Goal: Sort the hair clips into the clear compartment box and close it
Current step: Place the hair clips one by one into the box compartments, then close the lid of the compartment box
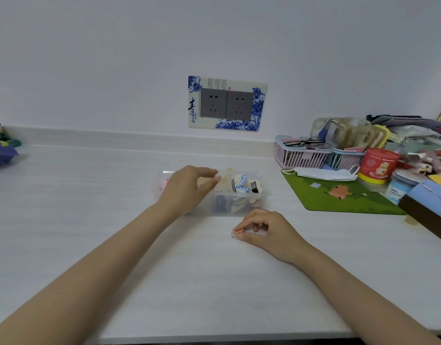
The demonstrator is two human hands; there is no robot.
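A clear compartment box (261, 195) stands open on the white counter, with several hair clips inside, among them a blue-and-white bow clip (240, 184) and a black clip (254, 186). My left hand (187, 188) hovers over the box's left and middle compartments, fingers loosely curled, thumb and forefinger close together; whether it holds anything is unclear. On the counter just in front of the box, my right hand (266, 231) pinches a small orange hair clip (238, 231) between thumb and forefinger. No lid is visible.
A green mat (339, 197) lies right of the box with a white face mask (321, 173) at its far edge. Pink baskets (299, 155), a red tub (377, 165) and other clutter fill the right side. A wall socket (227, 104) is behind. Toys (0, 143) sit far left.
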